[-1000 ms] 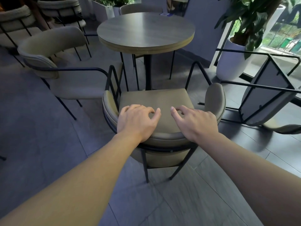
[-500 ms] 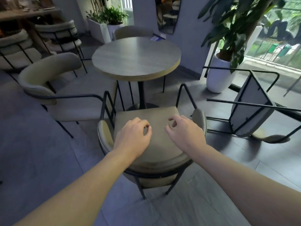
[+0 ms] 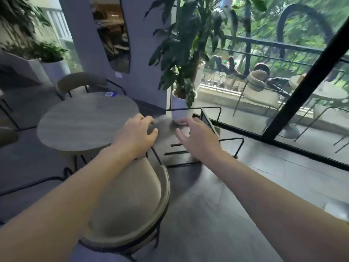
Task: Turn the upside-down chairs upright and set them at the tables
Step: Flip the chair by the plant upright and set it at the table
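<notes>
Chair (image 3: 130,201) upright: padded beige seat, thin black metal frame, round table (image 3: 85,120) ahead.

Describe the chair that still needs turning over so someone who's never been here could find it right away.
Start at the big glass wall and find the tall plant in the white pot beside it. The overturned chair lies on the floor just in front of that pot. Unlike the upright chairs at the round table, its thin black legs stick out into the air.

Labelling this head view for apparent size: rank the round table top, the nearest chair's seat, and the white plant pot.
1. Chair seat, though nearness inflates it
2. Round table top, close to the seat
3. White plant pot
</notes>
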`<state>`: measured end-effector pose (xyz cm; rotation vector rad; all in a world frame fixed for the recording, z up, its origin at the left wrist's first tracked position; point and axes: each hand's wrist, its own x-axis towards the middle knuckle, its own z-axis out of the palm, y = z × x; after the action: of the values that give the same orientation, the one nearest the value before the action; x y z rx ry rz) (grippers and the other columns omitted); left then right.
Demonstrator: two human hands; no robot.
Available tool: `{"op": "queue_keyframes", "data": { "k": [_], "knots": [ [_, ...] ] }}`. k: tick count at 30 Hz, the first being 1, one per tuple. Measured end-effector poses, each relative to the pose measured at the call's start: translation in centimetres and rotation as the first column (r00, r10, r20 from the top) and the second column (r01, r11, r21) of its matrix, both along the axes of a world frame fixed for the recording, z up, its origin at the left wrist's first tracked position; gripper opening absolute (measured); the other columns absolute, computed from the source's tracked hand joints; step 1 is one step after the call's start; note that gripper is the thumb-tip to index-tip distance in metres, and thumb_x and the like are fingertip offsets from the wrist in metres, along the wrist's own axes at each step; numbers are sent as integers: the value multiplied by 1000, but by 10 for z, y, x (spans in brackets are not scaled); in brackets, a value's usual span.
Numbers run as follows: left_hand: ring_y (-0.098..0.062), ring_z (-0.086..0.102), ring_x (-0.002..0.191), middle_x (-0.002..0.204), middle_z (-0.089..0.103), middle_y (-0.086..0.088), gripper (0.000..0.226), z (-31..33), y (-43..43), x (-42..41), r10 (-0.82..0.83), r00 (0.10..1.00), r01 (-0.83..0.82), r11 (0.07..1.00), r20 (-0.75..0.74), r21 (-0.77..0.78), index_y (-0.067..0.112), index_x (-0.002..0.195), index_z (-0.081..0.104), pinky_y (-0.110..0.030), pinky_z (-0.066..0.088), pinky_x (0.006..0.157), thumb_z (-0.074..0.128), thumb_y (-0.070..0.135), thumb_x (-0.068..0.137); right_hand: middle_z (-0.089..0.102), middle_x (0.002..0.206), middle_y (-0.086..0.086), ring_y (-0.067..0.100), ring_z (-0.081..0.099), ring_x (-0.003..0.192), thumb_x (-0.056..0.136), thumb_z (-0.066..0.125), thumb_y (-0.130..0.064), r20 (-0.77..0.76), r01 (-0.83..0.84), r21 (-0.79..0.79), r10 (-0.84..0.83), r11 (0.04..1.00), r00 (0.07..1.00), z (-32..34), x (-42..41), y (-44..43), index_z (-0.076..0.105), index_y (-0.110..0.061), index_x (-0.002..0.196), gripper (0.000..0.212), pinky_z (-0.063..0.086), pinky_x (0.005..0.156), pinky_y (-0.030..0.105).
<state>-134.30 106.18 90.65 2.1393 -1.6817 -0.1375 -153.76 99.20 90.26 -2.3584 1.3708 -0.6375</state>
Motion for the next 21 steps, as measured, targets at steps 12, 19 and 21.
{"op": "queue_keyframes", "data": {
  "k": [12,19,21],
  "knots": [
    [-23,55,115,130,56,0,38,76,-223,-250,-443,895,445,892,45,-83,27,131,58,-38,49,84,54,43,97,60,135,3,27,62,118,99,54,-46,-23,405,-99,-409,909,912,77,-236,-143,56,-24,140,47,53,93,43],
    [-24,56,115,136,52,-1,43,92,-340,-355,-508,856,515,853,93,-85,26,136,54,-44,51,91,53,45,98,60,130,1,24,63,109,98,56,-42,33,485,-89,-484,870,875,85,-349,-253,57,-25,141,45,55,84,42],
    [-22,56,113,135,51,0,43,94,-369,-371,-506,854,516,853,119,-78,27,136,53,-44,53,87,51,46,98,61,129,1,24,65,104,98,57,-42,37,488,-80,-487,869,873,84,-368,-284,58,-26,139,45,55,82,42]
  ]
}}
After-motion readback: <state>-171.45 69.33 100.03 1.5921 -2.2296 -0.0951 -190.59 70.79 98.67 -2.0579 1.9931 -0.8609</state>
